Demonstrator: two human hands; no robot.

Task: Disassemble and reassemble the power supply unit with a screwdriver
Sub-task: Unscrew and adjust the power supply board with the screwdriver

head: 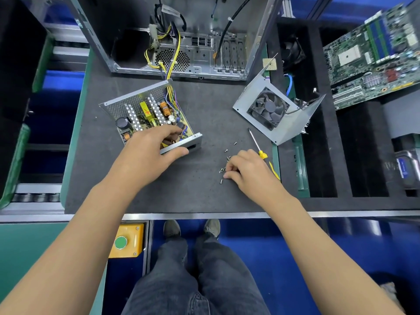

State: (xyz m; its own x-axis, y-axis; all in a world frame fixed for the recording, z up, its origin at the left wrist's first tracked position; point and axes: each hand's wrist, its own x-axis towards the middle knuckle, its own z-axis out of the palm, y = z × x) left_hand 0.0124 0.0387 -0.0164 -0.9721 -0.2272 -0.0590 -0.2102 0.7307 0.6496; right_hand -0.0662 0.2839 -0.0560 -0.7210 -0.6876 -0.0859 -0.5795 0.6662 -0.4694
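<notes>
The supply (150,117) sits open on the worktop (193,196), left of centre and turned at an angle, its cover off: a shallow tray of bare sheet metal with a perforated back wall, holding a yellowish board crowded with finned silver heatsinks, a copper-wound coil, dark round capacitors and a bundle of yellow, purple and black wires that runs up into the case (177,42) behind. The left hand (152,148) reaches in from below with the arm stretched forward; its fingers curl down onto the board at the tray's near corner and its thumb presses the outside of the front wall — it grips the supply there. The right hand (245,169) rests knuckles-up on the worktop with its fingers bent under, fingertips among the screws (223,169), a loose scatter of small silvery ones; whether it pinches one I cannot tell. Just beyond that hand lies the screwdriver (259,146), thin steel shaft pointing away, yellow handle partly hidden by the hand. Further right the cover (279,110) stands as a folded grey metal sheet with a black square fan bolted inside. The worktop is a dark, matte, slightly grainy mat; to its right a green motherboard (372,55) lies in black foam.
</notes>
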